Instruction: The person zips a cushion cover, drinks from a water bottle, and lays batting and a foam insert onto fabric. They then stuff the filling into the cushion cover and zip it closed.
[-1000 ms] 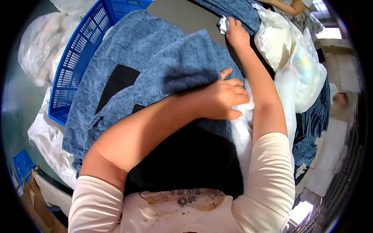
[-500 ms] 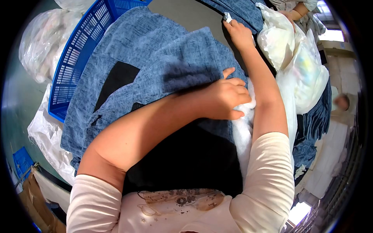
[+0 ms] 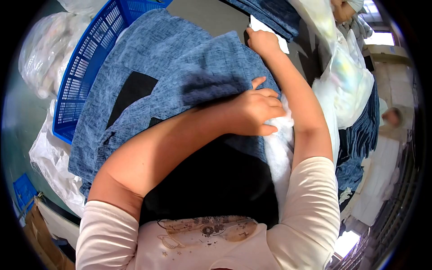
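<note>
Person's two hands at work over blue cloth (image 3: 148, 49), which lies in loose, overlapping folds across the near side of the grey bench (image 3: 204, 15), beside a perforated blue basket (image 3: 92, 56). The left hand (image 3: 259, 111) rests palm down at the cloth's right edge, fingers loosely spread and gripping nothing visible; it touches the cloth and white fluffy material (image 3: 275, 153). The right hand (image 3: 265, 42), farther forward, has curled fingers against a flat white piece (image 3: 281, 43); whether they pinch it cannot be told, since the fingertips are hidden. Folded blue fabric (image 3: 267, 15) lies just beyond.

Handling (judged): the cloth looks soft, limp and moderately light, with little risk of breakage, though its layers may slide apart; it is best taken at the free edge, all layers together. The white piece appears thin and easily creased, hence best held by a corner.
</note>
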### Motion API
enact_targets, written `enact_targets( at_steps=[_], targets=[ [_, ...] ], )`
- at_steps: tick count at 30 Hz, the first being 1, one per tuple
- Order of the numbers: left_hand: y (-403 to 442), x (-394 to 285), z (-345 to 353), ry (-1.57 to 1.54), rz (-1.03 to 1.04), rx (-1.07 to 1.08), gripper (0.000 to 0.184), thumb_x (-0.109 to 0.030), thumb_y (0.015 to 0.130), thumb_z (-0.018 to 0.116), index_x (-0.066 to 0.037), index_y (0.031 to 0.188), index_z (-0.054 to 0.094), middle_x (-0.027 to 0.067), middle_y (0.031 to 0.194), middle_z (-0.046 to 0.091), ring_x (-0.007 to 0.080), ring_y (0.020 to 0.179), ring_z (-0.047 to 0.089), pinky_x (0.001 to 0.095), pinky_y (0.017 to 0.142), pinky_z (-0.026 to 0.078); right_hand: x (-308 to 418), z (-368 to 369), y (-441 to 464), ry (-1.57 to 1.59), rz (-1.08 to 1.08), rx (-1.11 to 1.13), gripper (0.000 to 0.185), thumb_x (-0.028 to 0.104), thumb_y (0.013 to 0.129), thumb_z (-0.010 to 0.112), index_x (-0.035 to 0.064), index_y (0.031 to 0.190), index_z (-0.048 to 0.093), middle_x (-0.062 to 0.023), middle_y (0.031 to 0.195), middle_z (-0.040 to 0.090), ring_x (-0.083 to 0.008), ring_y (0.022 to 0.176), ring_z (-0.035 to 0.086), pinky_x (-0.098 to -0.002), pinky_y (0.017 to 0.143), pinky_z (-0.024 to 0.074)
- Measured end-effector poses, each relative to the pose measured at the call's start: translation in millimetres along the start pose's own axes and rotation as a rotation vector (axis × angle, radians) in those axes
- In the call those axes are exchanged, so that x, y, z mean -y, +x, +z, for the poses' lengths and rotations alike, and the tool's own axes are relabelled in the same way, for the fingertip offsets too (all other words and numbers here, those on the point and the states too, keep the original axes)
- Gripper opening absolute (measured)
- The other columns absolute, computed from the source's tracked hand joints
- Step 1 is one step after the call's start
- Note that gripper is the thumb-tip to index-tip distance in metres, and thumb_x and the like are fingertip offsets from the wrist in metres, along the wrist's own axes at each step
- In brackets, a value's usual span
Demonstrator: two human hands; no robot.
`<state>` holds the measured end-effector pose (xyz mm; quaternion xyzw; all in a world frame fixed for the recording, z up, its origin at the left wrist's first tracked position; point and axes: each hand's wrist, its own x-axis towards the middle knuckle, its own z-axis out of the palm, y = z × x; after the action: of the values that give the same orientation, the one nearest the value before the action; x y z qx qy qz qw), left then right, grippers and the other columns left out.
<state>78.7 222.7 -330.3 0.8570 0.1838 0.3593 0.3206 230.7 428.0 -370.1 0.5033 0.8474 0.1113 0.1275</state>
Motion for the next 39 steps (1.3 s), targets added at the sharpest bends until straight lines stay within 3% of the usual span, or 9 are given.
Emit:
enact_targets(
  at_steps=[2,7,13,19,25,29,34,37,39],
  targets=[
    [-0.5,0.7,0.6,0.003,0.006,-0.014,0.042,-0.030,0.084,0.069,-0.008,0.120,0.065,0.0090,0.122,0.063,0.0260,0.127,0.051,0.0598,0.117,0.019,-6.6,-10.5,-6.7,0.115,-0.101,-0.064,0.029,0.026,0.087,0.055,0.0172,0.113,0.066,-0.0174,0.082,0.072,-0.0344,0.080,0.071,-0.0477,0.069,0.0558],
    [0.2,2.2,1.7,0.018,0.000,0.015,0.043,-0.031,0.085,0.068,-0.008,0.121,0.065,0.0102,0.124,0.063,0.0273,0.128,0.050,0.0595,0.117,0.018,-67.2,3.4,-19.1,0.380,0.257,-0.358,0.029,0.024,0.084,0.057,0.0185,0.110,0.070,-0.0121,0.090,0.073,-0.0342,0.088,0.069,-0.0447,0.078,0.0544],
    [0.5,2.7,-0.2,-0.016,-0.012,0.012,0.042,-0.032,0.084,0.069,-0.008,0.118,0.067,0.0114,0.125,0.063,0.0292,0.129,0.050,0.0594,0.117,0.018,-104.6,29.0,-45.1,0.539,0.070,0.011,0.035,0.019,0.079,0.070,0.0102,0.112,0.069,-0.0151,0.105,0.070,-0.0312,0.096,0.067,-0.0398,0.086,0.0528],
    [0.8,-3.9,-7.6,0.078,-0.002,0.064,0.039,-0.033,0.087,0.068,-0.010,0.119,0.067,0.0094,0.130,0.063,0.0274,0.132,0.049,0.0569,0.117,0.020,-108.5,-42.3,-105.1,0.488,0.112,-0.151,0.043,0.015,0.087,0.068,0.0074,0.128,0.061,-0.0128,0.118,0.065,-0.0241,0.099,0.065,-0.0340,0.087,0.0519],
    [3.9,-3.1,-3.8,0.221,0.009,0.129,0.043,-0.030,0.090,0.069,-0.011,0.128,0.063,0.0089,0.133,0.062,0.0270,0.133,0.050,0.0520,0.117,0.024,-52.1,-169.4,-297.3,0.831,0.306,0.159,0.023,0.018,0.094,0.065,0.0025,0.111,0.069,-0.0075,0.095,0.073,-0.0151,0.078,0.066,-0.0308,0.074,0.0538],
    [5.1,-16.5,-8.0,0.241,-0.016,0.133,0.041,-0.030,0.094,0.061,-0.007,0.128,0.061,0.0130,0.131,0.062,0.0300,0.133,0.050,0.0511,0.117,0.025,50.1,-138.2,-389.4,0.779,0.064,-0.035,0.060,0.045,0.084,0.074,0.0008,0.123,0.063,-0.0174,0.127,0.062,-0.0337,0.118,0.057,-0.0399,0.103,0.0444],
    [4.0,-44.3,-10.8,0.502,-0.121,0.220,0.053,-0.035,0.093,0.062,-0.010,0.139,0.051,0.0111,0.138,0.057,0.0301,0.134,0.047,0.0533,0.116,0.026,81.6,-148.2,-436.3,0.761,0.431,-0.320,0.045,0.035,0.082,0.078,0.0056,0.114,0.068,-0.0161,0.126,0.063,-0.0320,0.113,0.061,-0.0378,0.098,0.0477],
    [-14.1,-101.9,-54.4,0.630,-0.210,0.328,0.058,-0.032,0.091,0.064,-0.011,0.143,0.047,0.0141,0.142,0.052,0.0305,0.135,0.045,0.0528,0.117,0.026,89.2,-180.8,-456.6,0.786,0.619,-0.042,0.041,0.032,0.084,0.076,0.0053,0.114,0.069,-0.0152,0.119,0.066,-0.0308,0.105,0.065,-0.0382,0.094,0.0496],
    [-54.4,-100.6,-97.1,0.818,-0.167,0.292,0.053,-0.034,0.089,0.066,-0.016,0.138,0.055,0.0140,0.140,0.054,0.0304,0.134,0.047,0.0523,0.118,0.025,102.7,-170.8,-456.5,0.752,0.507,-0.132,0.040,0.030,0.084,0.075,0.0044,0.113,0.068,-0.0147,0.110,0.068,-0.0326,0.099,0.065,-0.0397,0.088,0.0510]
  ],
)
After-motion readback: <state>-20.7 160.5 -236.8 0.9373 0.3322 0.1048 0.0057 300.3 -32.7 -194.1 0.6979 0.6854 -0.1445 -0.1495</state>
